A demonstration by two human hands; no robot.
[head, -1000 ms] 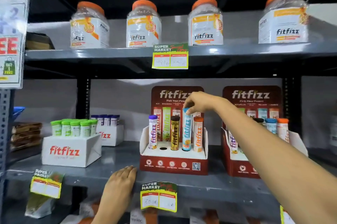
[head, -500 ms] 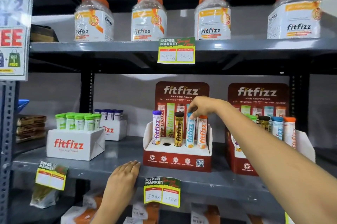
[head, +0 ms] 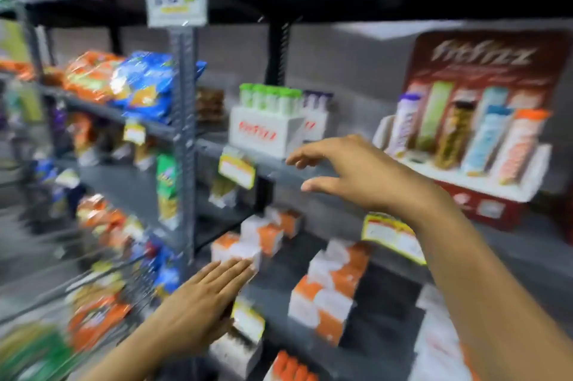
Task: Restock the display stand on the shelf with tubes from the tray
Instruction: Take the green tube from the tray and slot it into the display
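Frame blurred. Right hand (head: pixel 366 176) empty, fingers (head: pixel 299 160) spread apart, in mid-air in front of shelf edge (head: pixel 273 166). Display stand (head: pixel 465 176) sits behind & right of those fingers, w/ four tubes (head: pixel 483 145) upright in it. White tray (head: pixel 263 135) of green-capped tubes just above fingertips. Left hand (head: pixel 201 303) flat, fingers together, lower down, holding nothing.

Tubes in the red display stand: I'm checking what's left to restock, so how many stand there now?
4: purple-capped tube at the left, then an empty hole, then black-capped, blue-capped and orange-capped. Blur may hide others.
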